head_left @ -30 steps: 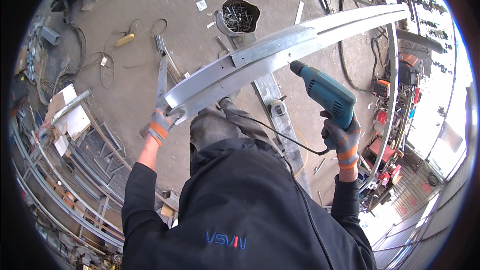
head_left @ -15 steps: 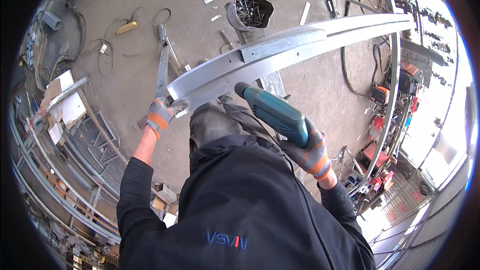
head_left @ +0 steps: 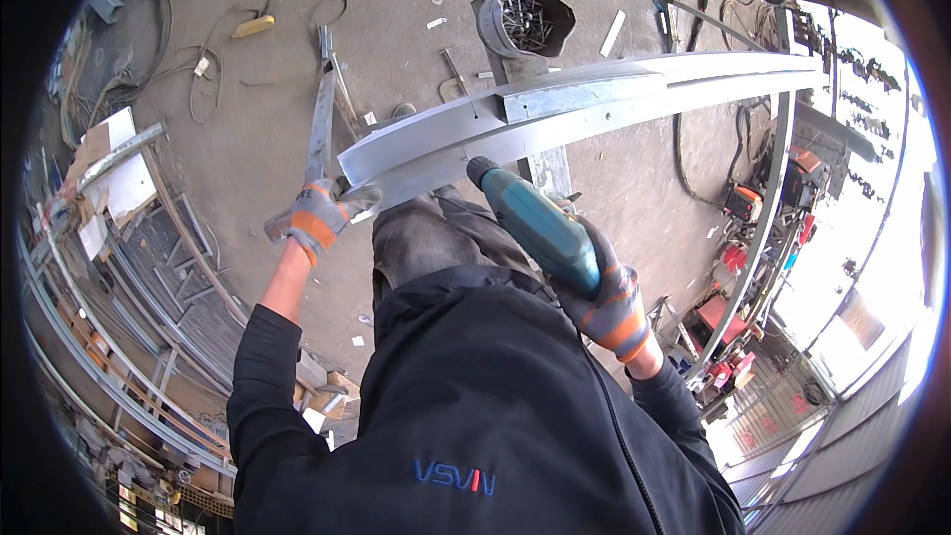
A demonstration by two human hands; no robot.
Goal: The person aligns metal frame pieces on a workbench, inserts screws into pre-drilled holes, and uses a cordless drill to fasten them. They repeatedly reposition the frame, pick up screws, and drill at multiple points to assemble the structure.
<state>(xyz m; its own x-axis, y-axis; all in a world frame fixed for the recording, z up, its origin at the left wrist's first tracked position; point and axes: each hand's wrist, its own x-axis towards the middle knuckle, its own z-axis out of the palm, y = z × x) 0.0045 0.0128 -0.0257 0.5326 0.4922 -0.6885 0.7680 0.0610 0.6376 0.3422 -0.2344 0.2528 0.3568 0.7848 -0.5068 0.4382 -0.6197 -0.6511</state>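
A two-handed hold on a drill and a metal beam, seen from above. The drill (head_left: pixel 540 228), blue-green with a dark nose, lies just right of the centre of the frame. Its long axis runs obliquely, from the rounded rear at lower right to the nose at upper left; the nose points up and left, toward the near strip of the beam. Whether its tip touches the metal cannot be told.

The right hand (head_left: pixel 609 302), in a grey and orange glove, is wrapped around the rear of the drill; the handle and most of the fingertips are hidden. The left hand (head_left: pixel 322 216), gloved alike, is closed on the left end of the metal beam (head_left: pixel 580 126), with the thumb laid over its near corner.

The beam spans the frame from left of centre to the upper right, its long axis rising gently rightward and its edges bowed by the lens. A shorter metal piece (head_left: pixel 584 95) lies along it, nearly parallel. A narrow steel bar (head_left: pixel 322 124) extends upward from the left hand, and a grey crosspiece (head_left: pixel 551 173) shows below the beam near the centre.

At the top of the frame, a bucket (head_left: pixel 490 25) holds loose metal pins (head_left: pixel 528 22). A yellow block (head_left: pixel 254 27) lies on the floor (head_left: pixel 263 139) at upper left.
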